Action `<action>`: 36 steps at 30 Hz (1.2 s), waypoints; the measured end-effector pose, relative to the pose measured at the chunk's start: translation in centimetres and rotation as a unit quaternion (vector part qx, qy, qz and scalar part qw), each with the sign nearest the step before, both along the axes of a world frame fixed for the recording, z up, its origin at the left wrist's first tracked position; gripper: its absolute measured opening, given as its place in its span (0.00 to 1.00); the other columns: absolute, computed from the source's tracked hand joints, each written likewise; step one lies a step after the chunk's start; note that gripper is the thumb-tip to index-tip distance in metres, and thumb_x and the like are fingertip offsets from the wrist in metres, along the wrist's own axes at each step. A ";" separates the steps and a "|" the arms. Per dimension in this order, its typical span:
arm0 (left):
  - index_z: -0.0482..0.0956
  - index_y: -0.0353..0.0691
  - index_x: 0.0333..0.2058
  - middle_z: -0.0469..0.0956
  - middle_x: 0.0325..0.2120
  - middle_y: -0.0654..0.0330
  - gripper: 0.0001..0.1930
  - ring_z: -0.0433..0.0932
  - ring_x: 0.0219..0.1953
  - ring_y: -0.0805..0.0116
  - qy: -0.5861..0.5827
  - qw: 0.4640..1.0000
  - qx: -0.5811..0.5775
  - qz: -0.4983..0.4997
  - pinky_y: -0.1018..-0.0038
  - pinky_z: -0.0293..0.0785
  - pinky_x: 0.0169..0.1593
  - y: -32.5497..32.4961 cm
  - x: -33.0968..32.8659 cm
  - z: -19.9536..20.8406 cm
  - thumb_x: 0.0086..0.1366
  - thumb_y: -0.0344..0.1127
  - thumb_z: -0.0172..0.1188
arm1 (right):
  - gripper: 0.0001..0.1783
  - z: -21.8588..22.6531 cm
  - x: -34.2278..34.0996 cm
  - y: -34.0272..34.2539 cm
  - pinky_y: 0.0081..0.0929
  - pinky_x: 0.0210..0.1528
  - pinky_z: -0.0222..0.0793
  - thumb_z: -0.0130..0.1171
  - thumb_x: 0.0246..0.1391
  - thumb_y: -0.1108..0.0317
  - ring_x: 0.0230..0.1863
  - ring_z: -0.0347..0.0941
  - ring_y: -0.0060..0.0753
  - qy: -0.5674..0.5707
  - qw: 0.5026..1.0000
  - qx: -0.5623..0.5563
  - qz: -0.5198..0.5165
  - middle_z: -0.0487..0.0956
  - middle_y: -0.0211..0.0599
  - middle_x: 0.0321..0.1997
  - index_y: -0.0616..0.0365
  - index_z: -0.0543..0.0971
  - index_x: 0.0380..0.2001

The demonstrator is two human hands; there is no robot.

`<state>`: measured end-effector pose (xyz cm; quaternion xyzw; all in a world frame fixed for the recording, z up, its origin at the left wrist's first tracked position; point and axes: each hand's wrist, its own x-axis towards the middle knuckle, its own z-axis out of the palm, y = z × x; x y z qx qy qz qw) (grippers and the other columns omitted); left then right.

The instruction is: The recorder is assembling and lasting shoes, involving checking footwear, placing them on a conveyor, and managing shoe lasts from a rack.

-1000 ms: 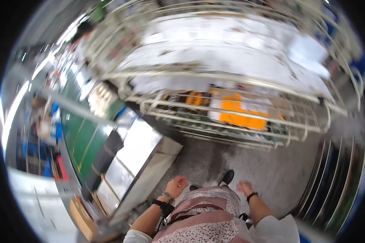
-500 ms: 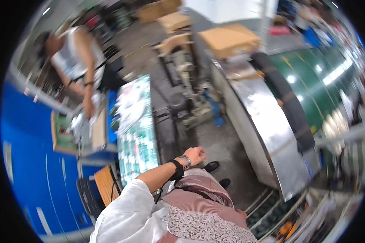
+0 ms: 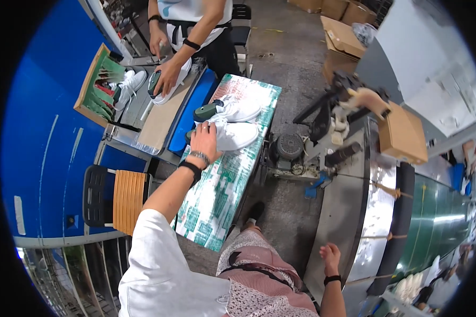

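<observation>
My left hand reaches over a table covered in a green-and-white printed sheet. Its fingers curl around the collar end of a white sneaker. A second white sneaker lies just beyond, with a dark green, hard-looking piece filling its opening. The near sneaker has a similar dark piece, mostly behind my fingers. Low on the right, my right hand hangs beside a metal-sided bench, holding nothing, its fingers loosely bent and apart.
Across the table a co-worker's hand rests on another white sneaker. A green-lined box with shoes stands at the far left. Nearer are a wooden-slatted chair, a motor on the floor side, and a green conveyor belt at right.
My view has swung left toward the table. The left hand has gone from hanging before my body to the near sneaker. My right hand has come fully into sight.
</observation>
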<state>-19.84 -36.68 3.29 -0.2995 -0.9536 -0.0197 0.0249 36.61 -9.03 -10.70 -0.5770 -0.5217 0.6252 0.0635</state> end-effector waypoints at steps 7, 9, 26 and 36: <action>0.74 0.37 0.45 0.81 0.40 0.49 0.34 0.81 0.47 0.48 -0.070 0.994 -0.078 -0.032 0.53 0.79 0.47 -1.1 -9.2 -5.5 0.40 0.44 0.78 | 0.27 4.1 -34.9 -0.3 0.33 0.49 0.75 0.66 0.55 0.67 0.42 0.80 0.42 0.096 0.878 0.286 0.373 0.83 0.42 0.42 0.64 0.72 0.57; 0.76 0.36 0.43 0.82 0.37 0.50 0.27 0.81 0.46 0.51 -0.073 0.993 -0.075 -0.060 0.54 0.76 0.47 -2.0 -8.7 -5.8 0.46 0.43 0.72 | 0.38 7.4 -44.3 -2.1 0.39 0.59 0.70 0.69 0.49 0.68 0.55 0.74 0.50 0.112 0.810 0.355 0.454 0.78 0.48 0.53 0.62 0.67 0.63; 0.65 0.34 0.64 0.68 0.61 0.45 0.39 0.66 0.65 0.45 -0.182 0.962 -0.197 -0.043 0.53 0.73 0.56 -12.2 6.7 -1.5 0.54 0.36 0.68 | 0.30 10.8 -61.3 -8.2 0.46 0.44 0.74 0.80 0.34 0.63 0.43 0.76 0.55 0.214 0.561 0.458 0.655 0.77 0.48 0.41 0.58 0.75 0.40; 0.77 0.36 0.41 0.82 0.34 0.46 0.27 0.83 0.38 0.47 -0.242 0.953 -0.154 -0.095 0.55 0.79 0.43 -13.7 6.3 -5.5 0.54 0.54 0.68 | 0.35 13.1 -17.4 6.8 0.44 0.44 0.75 0.79 0.38 0.51 0.41 0.81 0.59 -0.076 0.903 0.382 0.183 0.83 0.55 0.37 0.66 0.79 0.44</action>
